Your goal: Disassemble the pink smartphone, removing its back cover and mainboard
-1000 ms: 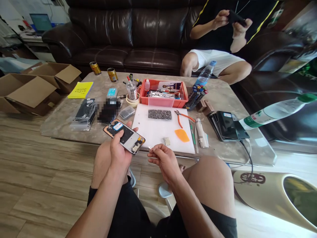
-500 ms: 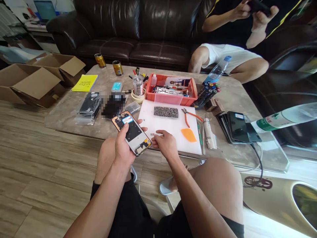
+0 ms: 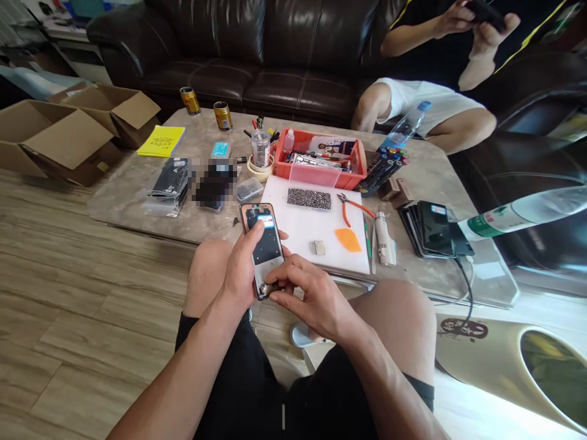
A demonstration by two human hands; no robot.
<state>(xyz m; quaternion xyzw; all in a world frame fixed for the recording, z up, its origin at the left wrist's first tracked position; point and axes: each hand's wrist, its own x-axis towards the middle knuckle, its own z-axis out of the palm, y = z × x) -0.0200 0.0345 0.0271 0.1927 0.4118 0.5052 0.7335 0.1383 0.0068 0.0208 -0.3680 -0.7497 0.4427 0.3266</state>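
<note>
Sitting at a low marble-topped table (image 3: pixel 151 211), a person holds an opened phone (image 3: pixel 265 244) above their knees, just at the table's near edge. The left hand (image 3: pixel 241 275) grips the phone from its left side, fingers curled around the frame and thumb lying across the exposed inside. The phone is a slim rectangle with a copper-orange rim; its back cover is off, showing a flat black interior, a small blue-and-white label near the far end and a paler metallic section near the close end. Its long axis runs almost straight away from the person, leaning slightly left at the far end. The right hand (image 3: pixel 312 296) meets the phone's near end, fingertips pinched closely together against it; whether they hold a small part cannot be told.

Behind the phone lies a smooth white mat (image 3: pixel 316 235) carrying a speckled grey rectangular pad (image 3: pixel 309 198), an orange plastic pick (image 3: pixel 348 239) and orange-handled pliers (image 3: pixel 352 209). A red plastic tray (image 3: pixel 321 177) of parts stands beyond.
</note>
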